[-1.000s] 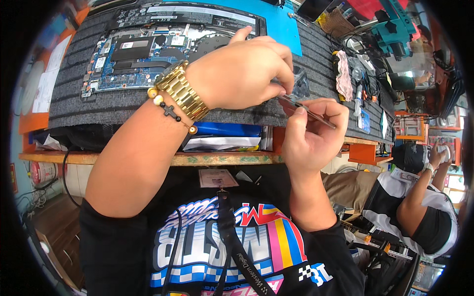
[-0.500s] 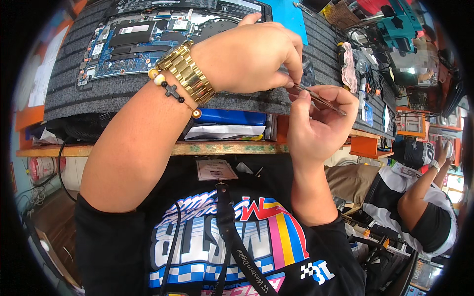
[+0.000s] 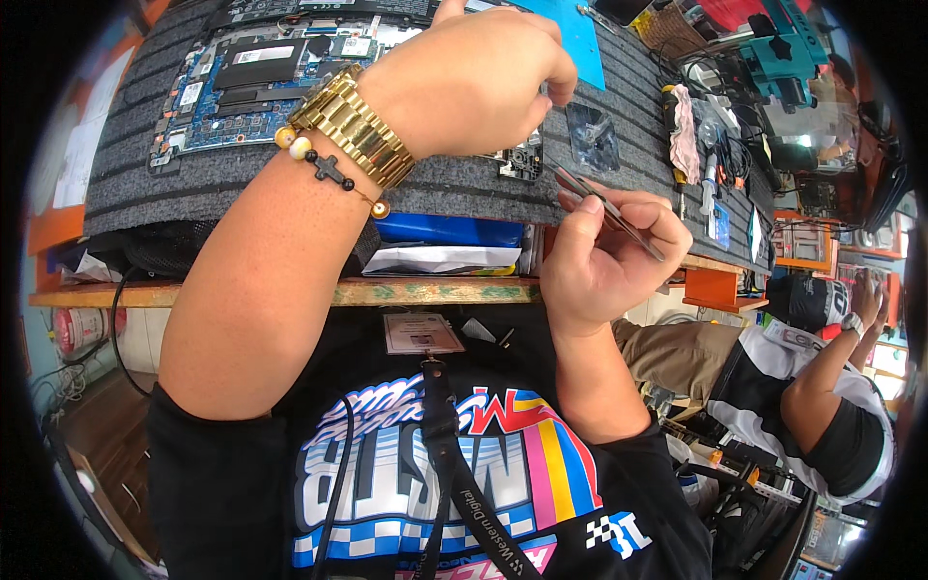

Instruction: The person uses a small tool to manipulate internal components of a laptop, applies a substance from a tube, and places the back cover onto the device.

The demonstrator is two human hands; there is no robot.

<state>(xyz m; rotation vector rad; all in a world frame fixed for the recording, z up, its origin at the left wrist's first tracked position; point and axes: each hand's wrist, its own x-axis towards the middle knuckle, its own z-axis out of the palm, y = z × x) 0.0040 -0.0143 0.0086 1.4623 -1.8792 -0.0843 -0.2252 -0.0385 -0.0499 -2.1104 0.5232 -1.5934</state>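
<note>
My right hand (image 3: 614,256) holds a pair of slim metal tweezers (image 3: 633,230) between thumb and fingers, the tips pointing up and left. My left hand (image 3: 478,82), with a gold watch (image 3: 362,135) and a beaded bracelet at the wrist, hovers over the right part of an opened laptop (image 3: 237,126). Its fingers are curled and its thumb is bent in; whatever they may hold is hidden. Inside the laptop a blue circuit board and a black module (image 3: 259,66) show. The left hand covers much of the laptop's right side, and a corner (image 3: 522,162) shows below it.
A grey ribbed mat (image 3: 126,188) covers the bench. Right of the laptop lie a small dark clear-plastic piece (image 3: 592,135), a blue sheet (image 3: 580,43) and a pink cloth (image 3: 682,140) among cables and tools. Another person (image 3: 812,387) is at the right.
My left hand has moved up and left, away from the tweezers. My right hand, still gripping the tweezers, has shifted slightly left and down. More of the laptop's corner shows.
</note>
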